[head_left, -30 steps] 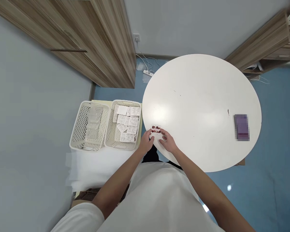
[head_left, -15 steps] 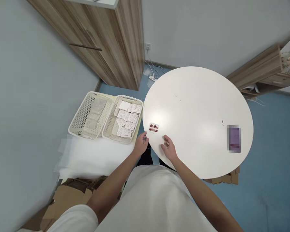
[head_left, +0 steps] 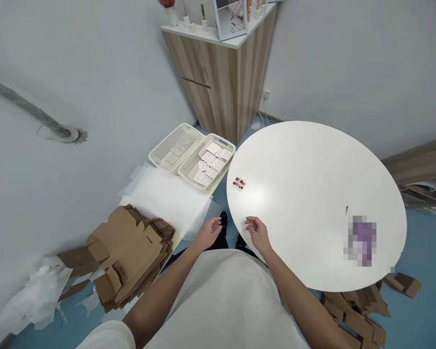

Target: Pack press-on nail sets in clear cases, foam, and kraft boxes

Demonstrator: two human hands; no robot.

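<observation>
A small card of press-on nails [head_left: 239, 183], two rows of dark red and pale pieces, lies on the round white table [head_left: 312, 174] near its left edge. My left hand [head_left: 209, 234] hangs in the air off that edge, fingers loosely bent and nothing seen in them. Over the near left rim of the table is my right hand [head_left: 257, 235], its fingers half curled and apart from the thumb, also without anything visible in it. Neither hand touches the nail card, which sits a little beyond them.
Left of the table stand two white plastic baskets, one holding printed cards [head_left: 212, 162], the other clear plastic packs [head_left: 178, 148]. White sheets [head_left: 167, 194] and flattened cardboard boxes [head_left: 131, 247] lie nearer. A blurred purple item [head_left: 363, 240] rests at the table's right.
The view has swung left and up, bringing more cardboard and the cabinet top into sight. Both hands have drawn back from the nail card, which stays on the table.
</observation>
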